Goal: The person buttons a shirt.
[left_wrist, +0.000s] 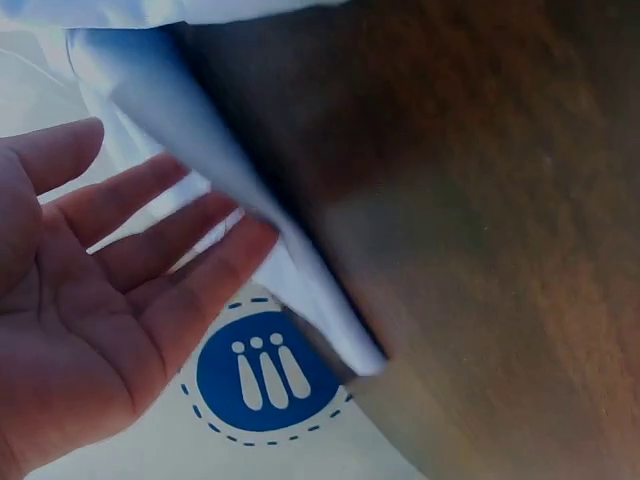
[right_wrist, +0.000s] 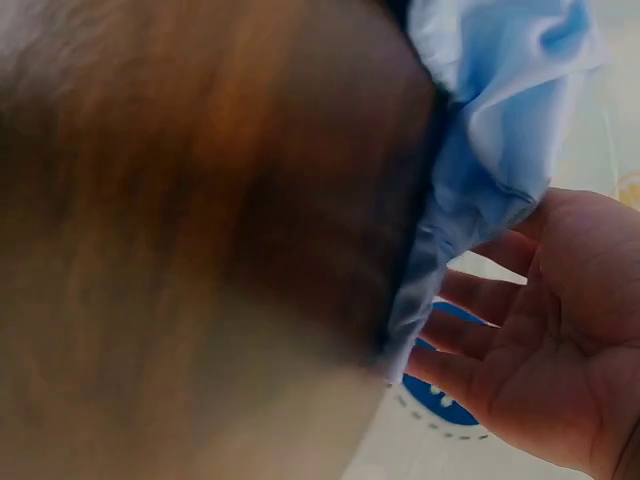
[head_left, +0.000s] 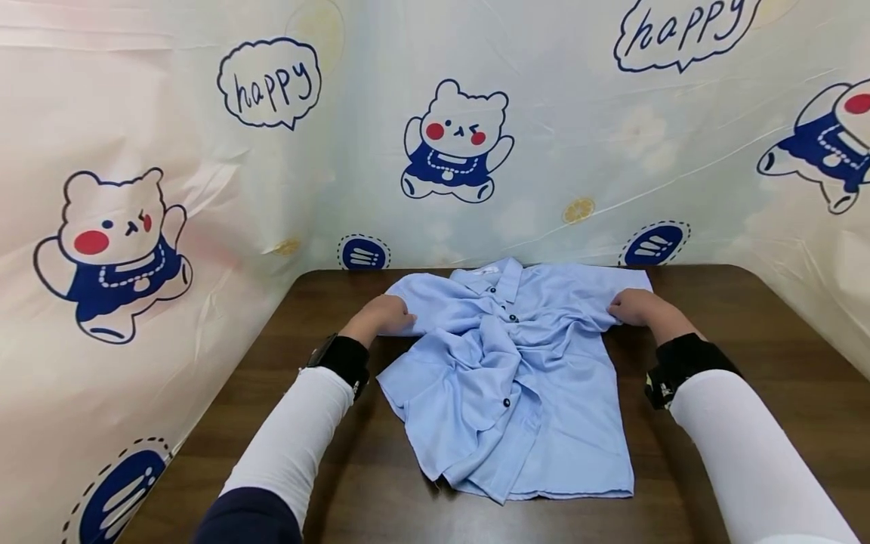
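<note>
Makeshift recording booth: brown table (head_left: 748, 363) walled by cartoon-bear plastic sheeting (head_left: 204, 151).

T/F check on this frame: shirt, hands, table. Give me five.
1. The shirt is light blue with dark buttons. True.
2. The left hand rests on one sleeve, the right hand on the other. True.
3. The shirt is folded into a neat square. False: it lies rumpled, front bunched at the middle.
4. The table is white. False: it is dark brown wood.
5. The collar points away from the person, toward the backdrop. True.
</note>
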Demonstrator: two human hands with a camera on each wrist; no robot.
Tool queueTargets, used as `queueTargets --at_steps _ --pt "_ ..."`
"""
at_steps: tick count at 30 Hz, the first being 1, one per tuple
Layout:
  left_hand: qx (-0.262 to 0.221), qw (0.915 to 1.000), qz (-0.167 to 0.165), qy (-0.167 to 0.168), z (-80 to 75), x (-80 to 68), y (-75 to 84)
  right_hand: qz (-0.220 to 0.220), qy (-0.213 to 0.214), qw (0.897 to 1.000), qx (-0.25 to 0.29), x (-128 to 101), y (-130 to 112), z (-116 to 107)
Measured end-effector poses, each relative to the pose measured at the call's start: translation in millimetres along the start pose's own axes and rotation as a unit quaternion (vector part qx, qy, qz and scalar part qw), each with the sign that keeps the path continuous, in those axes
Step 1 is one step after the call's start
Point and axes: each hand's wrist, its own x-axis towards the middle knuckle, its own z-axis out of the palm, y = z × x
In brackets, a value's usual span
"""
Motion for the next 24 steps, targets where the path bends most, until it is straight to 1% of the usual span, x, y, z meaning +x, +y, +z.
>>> queueTargets --at_steps 4,7,12,14,19,24 --pt "0.017 0.9993 -0.032 -0.005 2.4 4.2 -5.8 0.025 -0.007 0.999 0.025 0 5 -1" --pt "0.013 0.9989 -0.044 -0.009 5.7 10.2 -13.9 0.044 -0.021 0.998 0.04 1 8 0" --pt "-0.014 0.9982 -0.055 -0.018 10.1 19.8 -23.2 0.067 -0.043 0.996 0.045 5 14 4" --pt "-0.02 0.9978 -0.061 -0.014 10.9 22.7 -24.5 0.076 -0.047 0.995 0.048 6 16 6" --pt "-0.018 0.9975 -0.068 -0.006 11.8 29.0 -26.1 0.097 -0.044 0.993 0.044 12 21 10" --pt "-0.007 0.9973 -0.073 -0.003 14.6 34.3 -28.5 0.104 -0.033 0.994 0.031 18 22 14"
